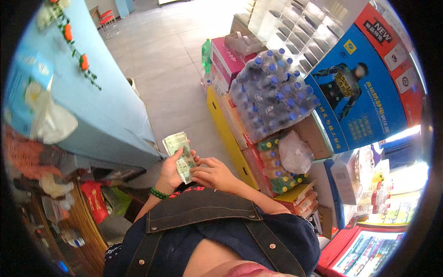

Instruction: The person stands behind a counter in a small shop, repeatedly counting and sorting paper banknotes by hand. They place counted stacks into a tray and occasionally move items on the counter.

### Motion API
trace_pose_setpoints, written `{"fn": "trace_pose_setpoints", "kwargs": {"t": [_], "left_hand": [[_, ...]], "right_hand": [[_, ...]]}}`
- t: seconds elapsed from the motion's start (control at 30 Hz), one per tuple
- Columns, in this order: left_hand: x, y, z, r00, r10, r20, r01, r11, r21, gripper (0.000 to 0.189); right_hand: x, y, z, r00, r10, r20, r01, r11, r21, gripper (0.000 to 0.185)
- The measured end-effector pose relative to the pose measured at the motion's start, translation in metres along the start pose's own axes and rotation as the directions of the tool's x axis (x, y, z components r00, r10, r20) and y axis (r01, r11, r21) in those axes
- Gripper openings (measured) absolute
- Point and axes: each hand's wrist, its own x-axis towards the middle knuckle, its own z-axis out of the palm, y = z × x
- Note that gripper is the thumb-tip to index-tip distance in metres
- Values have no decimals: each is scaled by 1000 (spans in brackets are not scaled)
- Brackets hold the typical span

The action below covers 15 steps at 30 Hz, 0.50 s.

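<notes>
A stack of greenish banknotes [180,155] lies lengthwise in my left hand [170,171], the thumb pressed across its face and fingertips showing at its right edge. The stack's upper end is slightly fanned. My right hand [214,175] touches the lower right edge of the notes with bent fingers; whether it grips a note cannot be told. Both hands are close together in front of my chest. A green beaded bracelet [159,193] circles my left wrist.
On the right stand shrink-wrapped bottles with blue caps [273,93], cartons [226,59] and a blue poster board [360,93]. A light blue counter [114,114] with a white plastic bag [55,121] is on the left. Grey tiled floor [166,69] runs between them.
</notes>
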Motion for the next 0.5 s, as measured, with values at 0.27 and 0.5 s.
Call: {"fn": "trace_pose_setpoints", "kwargs": {"t": [0.27,0.5], "left_hand": [[103,105,25,998,21,-60,-9,983,185,36],[192,156,31,990,20,-142,15,971,239,31]], "right_hand": [[92,77,12,988,79,-132,-97,986,-137,14],[112,152,1,956,263,-131,-285,937,-201,14]]}}
